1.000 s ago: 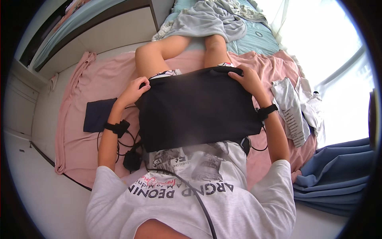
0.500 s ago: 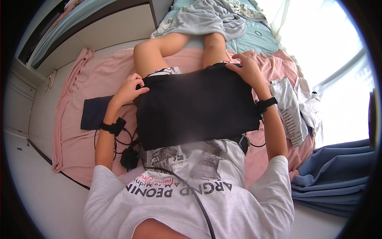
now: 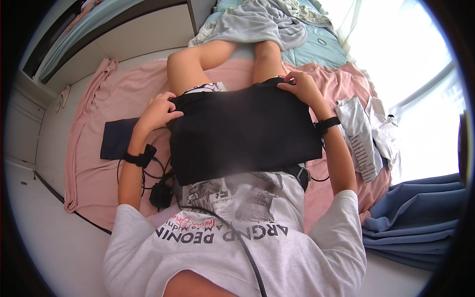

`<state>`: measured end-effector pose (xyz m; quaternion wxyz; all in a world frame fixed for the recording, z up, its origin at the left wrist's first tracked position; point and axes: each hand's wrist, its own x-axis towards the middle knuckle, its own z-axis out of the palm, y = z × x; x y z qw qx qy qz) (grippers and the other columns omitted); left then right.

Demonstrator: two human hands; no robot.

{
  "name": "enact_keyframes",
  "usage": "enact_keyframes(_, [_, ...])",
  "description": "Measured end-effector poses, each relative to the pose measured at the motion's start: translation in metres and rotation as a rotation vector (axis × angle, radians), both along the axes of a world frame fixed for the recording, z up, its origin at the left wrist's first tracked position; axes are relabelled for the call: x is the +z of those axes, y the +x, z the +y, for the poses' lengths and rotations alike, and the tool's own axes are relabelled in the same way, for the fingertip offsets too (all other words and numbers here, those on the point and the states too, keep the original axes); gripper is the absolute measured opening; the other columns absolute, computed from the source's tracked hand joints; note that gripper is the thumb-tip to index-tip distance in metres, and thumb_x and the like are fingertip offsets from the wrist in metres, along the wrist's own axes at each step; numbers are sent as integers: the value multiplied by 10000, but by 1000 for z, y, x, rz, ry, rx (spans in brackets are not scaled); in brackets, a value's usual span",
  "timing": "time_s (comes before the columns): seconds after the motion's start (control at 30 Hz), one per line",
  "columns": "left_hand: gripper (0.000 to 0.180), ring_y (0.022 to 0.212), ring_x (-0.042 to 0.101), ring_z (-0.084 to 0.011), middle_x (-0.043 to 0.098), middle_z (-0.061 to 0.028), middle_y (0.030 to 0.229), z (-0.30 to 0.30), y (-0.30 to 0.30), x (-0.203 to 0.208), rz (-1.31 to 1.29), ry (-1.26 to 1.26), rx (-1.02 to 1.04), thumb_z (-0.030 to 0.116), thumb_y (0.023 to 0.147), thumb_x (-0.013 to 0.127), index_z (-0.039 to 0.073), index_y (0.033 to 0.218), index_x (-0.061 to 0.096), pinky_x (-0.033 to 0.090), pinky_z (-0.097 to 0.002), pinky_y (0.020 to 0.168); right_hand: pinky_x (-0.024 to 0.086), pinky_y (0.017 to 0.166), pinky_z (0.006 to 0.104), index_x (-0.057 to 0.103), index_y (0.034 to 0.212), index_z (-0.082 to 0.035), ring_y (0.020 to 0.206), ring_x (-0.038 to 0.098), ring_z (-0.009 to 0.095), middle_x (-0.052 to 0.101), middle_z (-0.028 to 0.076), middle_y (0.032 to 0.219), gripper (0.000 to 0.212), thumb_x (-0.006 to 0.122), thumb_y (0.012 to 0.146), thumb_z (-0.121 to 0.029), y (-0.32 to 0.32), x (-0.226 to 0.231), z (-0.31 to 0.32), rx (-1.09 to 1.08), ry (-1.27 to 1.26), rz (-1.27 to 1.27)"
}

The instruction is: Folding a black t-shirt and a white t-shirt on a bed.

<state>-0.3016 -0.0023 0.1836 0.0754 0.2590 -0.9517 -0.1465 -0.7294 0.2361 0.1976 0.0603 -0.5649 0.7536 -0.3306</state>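
Black cloth (image 3: pixel 245 133) lay across the person's lap

Toward the left edge of the pink blanket (image 3: pixel 86 173), a folded navy cloth (image 3: pixel 115 140) lay flat, close to the left forearm. The left hand (image 3: pixel 159 114), above a black wrist strap (image 3: pixel 140 157), was curled at the black cloth's far left corner, thumb on top; whether it gripped could not be told. Nearer the person, a black box-shaped device (image 3: pixel 162 194) sat among looped cables. The black cloth stretched between both hands, its near edge over the lower front of a printed grey T-shirt (image 3: pixel 292 262). The right hand (image 3: pixel 301 90) pinched the far right corner between thumb and fingers, with another black strap (image 3: pixel 328 124) around that wrist. Further right, near the blanket's right edge, lay a folded grey cloth with dark print (image 3: pixel 358 138), beside a crumpled white cloth (image 3: pixel 387 129). Blue fabric (image 3: pixel 420 218) hung in folds beyond the near right corner.
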Motion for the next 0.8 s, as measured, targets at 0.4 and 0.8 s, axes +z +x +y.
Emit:
enact_keyframes(0.4, [360,1195,582,-386,671,-187,1268,35,4,2,-5,-122,133,356,908,750,-4,910,736,459,-453,1010,544,842,405,692,1271,-43,935,709,304,727,192,1057,481,814,862,-265,15,5,29,-20,46,104])
enact_keyframes(0.8, [652,1452,436,-413,447,-297,1533,133,77,-39,203,512,250,383,1081,531,4,1563,309,338,-410,1180,480,693,235,553,1438,-25,758,587,62,639,-6,812,503,716,975,-136,105,-16,170,-287,-140,-579])
